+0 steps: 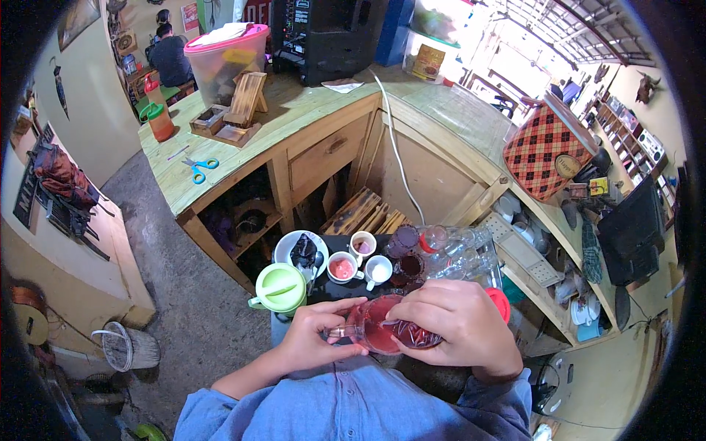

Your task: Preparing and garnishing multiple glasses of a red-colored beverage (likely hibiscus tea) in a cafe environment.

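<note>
Above the dark table's (329,292) near edge, the half-curled left hand (318,335) steadies a clear, glass-looking, red-filled mug (373,328), probably fragile, best held by its handle (343,332); the curled right hand (462,322) clutches a glossy dark-red plastic bag (419,335), likely soft, slippery.

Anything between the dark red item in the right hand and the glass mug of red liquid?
Nothing visible: the right hand holds the dark red item at the mouth of the glass mug in the left hand. The cups stand beyond.
</note>
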A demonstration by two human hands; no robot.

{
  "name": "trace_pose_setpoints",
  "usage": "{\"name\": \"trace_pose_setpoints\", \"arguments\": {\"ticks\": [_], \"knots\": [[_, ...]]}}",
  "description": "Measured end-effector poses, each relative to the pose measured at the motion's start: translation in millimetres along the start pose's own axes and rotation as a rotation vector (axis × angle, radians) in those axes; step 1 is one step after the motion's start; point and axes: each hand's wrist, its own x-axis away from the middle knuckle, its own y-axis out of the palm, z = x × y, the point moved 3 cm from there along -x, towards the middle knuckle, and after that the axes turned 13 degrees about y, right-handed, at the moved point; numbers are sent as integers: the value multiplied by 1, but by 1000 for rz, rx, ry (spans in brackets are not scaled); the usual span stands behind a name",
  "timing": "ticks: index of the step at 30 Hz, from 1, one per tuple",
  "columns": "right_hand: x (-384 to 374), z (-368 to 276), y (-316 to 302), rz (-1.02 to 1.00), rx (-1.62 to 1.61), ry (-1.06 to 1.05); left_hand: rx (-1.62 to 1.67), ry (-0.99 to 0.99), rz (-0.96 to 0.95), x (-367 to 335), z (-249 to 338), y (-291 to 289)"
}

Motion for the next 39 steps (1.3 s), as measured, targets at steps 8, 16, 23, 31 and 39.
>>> {"name": "trace_pose_setpoints", "arguments": {"ticks": [8, 16, 23, 31, 39], "knots": [[2, 7, 12, -50, -62, 57, -38, -52, 15, -2, 0, 2], [-4, 5, 19, -90, -72, 8, -31, -57, 36, 1, 2, 3], [-7, 4, 21, -107, -77, -9, -48, -4, 58, 0, 3, 1], [-8, 5, 23, -145, -24, 8, -45, -3, 56, 0, 1, 1], [-2, 5, 6, -113, -32, 34, -59, 15, 81, 2, -2, -1]]}}
